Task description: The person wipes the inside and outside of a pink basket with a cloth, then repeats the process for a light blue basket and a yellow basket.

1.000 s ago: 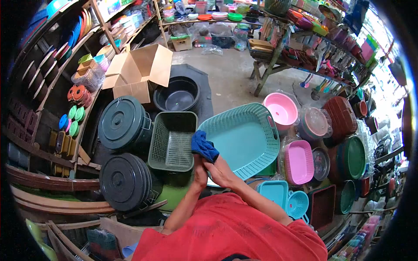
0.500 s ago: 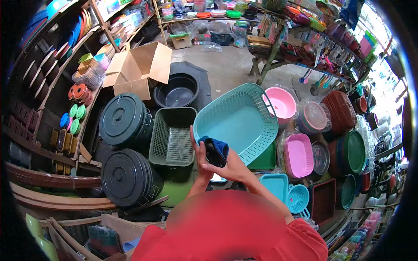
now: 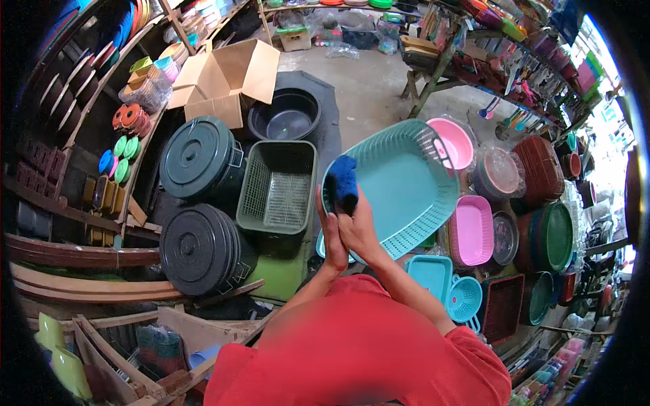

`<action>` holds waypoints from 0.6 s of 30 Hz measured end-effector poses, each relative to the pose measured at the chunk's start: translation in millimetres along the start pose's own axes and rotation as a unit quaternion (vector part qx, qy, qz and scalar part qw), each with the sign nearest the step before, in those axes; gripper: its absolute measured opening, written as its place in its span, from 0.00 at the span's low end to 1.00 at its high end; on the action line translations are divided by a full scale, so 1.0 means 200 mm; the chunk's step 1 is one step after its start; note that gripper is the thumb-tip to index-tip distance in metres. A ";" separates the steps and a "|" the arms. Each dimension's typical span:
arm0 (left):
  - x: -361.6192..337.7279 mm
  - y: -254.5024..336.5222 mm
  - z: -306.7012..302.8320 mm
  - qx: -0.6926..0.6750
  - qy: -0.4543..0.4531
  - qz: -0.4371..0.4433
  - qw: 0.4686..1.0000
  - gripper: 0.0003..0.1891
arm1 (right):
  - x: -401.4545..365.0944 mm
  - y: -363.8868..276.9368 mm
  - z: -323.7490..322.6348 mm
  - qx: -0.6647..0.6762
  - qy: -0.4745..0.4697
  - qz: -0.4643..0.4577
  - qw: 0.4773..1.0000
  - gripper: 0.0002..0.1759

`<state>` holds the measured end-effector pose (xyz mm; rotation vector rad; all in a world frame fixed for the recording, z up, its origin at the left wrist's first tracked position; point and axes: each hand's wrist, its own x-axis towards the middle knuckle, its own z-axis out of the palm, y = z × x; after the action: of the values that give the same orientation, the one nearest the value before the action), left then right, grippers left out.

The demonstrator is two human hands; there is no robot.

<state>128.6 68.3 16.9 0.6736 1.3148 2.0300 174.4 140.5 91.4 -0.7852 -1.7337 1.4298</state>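
A turquoise plastic basket with slotted sides is tilted in front of me, its inside facing up. My left hand lies along its near left rim and holds it, fingers pointing up the outside wall. Crossing close beside it, my right hand grips a soft blue and black cloth against the basket's left edge. Part of the cloth and the right fingertips are hidden by the hand.
Left of the basket stand a green crate, two lidded bins and a black basin. An open cardboard box is behind. Pink tubs and a turquoise colander sit to the right. Loaded shelves line the left.
The right hand and cloth have moved up along the basket's left edge, and the cloth has turned. The camera view has shifted, so the basket appears farther right.
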 end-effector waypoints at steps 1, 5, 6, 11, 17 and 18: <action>-0.03 -0.08 -0.04 -0.130 0.021 -0.091 0.987 0.37 | -0.01 0.00 0.00 0.001 -0.005 0.004 1.000 0.33; -0.03 -0.20 -0.16 -0.131 0.033 -0.082 0.987 0.31 | -0.05 0.04 -0.06 -0.029 -0.168 -0.102 0.980 0.41; -0.03 -0.18 -0.17 -0.163 0.042 -0.086 0.982 0.29 | -0.05 0.02 -0.08 -0.036 -0.202 -0.111 0.972 0.39; 0.10 -0.12 -0.30 -0.259 0.123 -0.119 0.950 0.25 | -0.04 -0.12 -0.19 -0.079 -0.381 -0.027 0.921 0.39; 0.21 0.10 -0.30 -0.200 0.136 -0.031 0.970 0.29 | -0.06 -0.09 -0.27 -0.135 -0.409 -0.093 0.898 0.32; 0.21 0.13 -0.30 -0.211 0.126 -0.035 0.969 0.29 | -0.07 -0.04 -0.30 -0.207 -0.416 -0.138 0.875 0.29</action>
<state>52.5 54.6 22.3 0.1779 0.9691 2.2893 231.9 159.1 103.3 -0.0594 -2.7397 1.2874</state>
